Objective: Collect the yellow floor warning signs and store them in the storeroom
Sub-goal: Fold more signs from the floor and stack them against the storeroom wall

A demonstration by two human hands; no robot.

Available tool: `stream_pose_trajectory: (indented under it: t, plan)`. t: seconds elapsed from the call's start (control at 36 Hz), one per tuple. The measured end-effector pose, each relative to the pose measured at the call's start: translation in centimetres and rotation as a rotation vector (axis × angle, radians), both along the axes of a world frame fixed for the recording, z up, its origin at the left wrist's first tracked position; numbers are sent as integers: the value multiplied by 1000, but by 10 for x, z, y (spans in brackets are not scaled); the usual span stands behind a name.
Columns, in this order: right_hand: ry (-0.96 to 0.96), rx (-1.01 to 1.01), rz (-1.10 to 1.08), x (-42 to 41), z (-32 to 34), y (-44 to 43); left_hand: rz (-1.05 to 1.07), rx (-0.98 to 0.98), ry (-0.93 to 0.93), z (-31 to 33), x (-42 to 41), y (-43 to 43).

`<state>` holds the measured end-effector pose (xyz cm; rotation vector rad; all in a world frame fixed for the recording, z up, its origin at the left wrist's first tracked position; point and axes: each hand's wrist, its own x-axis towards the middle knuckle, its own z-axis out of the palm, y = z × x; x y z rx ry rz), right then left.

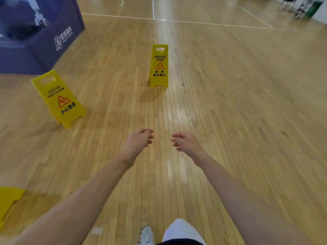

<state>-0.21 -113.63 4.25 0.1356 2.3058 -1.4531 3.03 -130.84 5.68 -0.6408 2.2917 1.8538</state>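
Three yellow floor warning signs stand on the wooden gym floor. A "danger keep distance" sign (159, 65) stands upright straight ahead. A "caution wet floor" sign (59, 99) stands to the left, leaning in the wide-angle view. A third yellow sign (8, 200) shows only partly at the lower left edge. My left hand (139, 140) and my right hand (185, 142) reach forward side by side, well short of the middle sign. Both hold nothing, with the fingers loosely curled.
A dark blue padded barrier (40, 39) with a white logo stands at the back left. White court lines (177, 21) cross the floor far ahead. Chairs and a green object (300, 7) stand at the far right. My leg and shoe (146, 234) show below.
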Motion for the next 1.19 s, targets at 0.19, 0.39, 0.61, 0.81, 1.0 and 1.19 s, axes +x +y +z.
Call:
stream_pose_trajectory:
  t: [0.19,0.39,0.61,0.81,1.0,1.19]
  plan:
    - [-6,-12,4,-130,-15,-5,-17,6,-10,-12,-121,-22]
    - [-33,-70,0,-286,-33,5,4,-47,-38,-14,-276,-12]
    - [-41,-95,17,-448,-16,20,1,-85,-57,1,-439,-1]
    - [15,-50,85,-568,-9,8,29,-62,13,9,-563,4]
    - [32,67,144,-683,-25,-21,68,-10,-22,-23,-677,-33]
    - [23,218,218,-810,-38,-68,104,29,-65,-47,-811,-97]
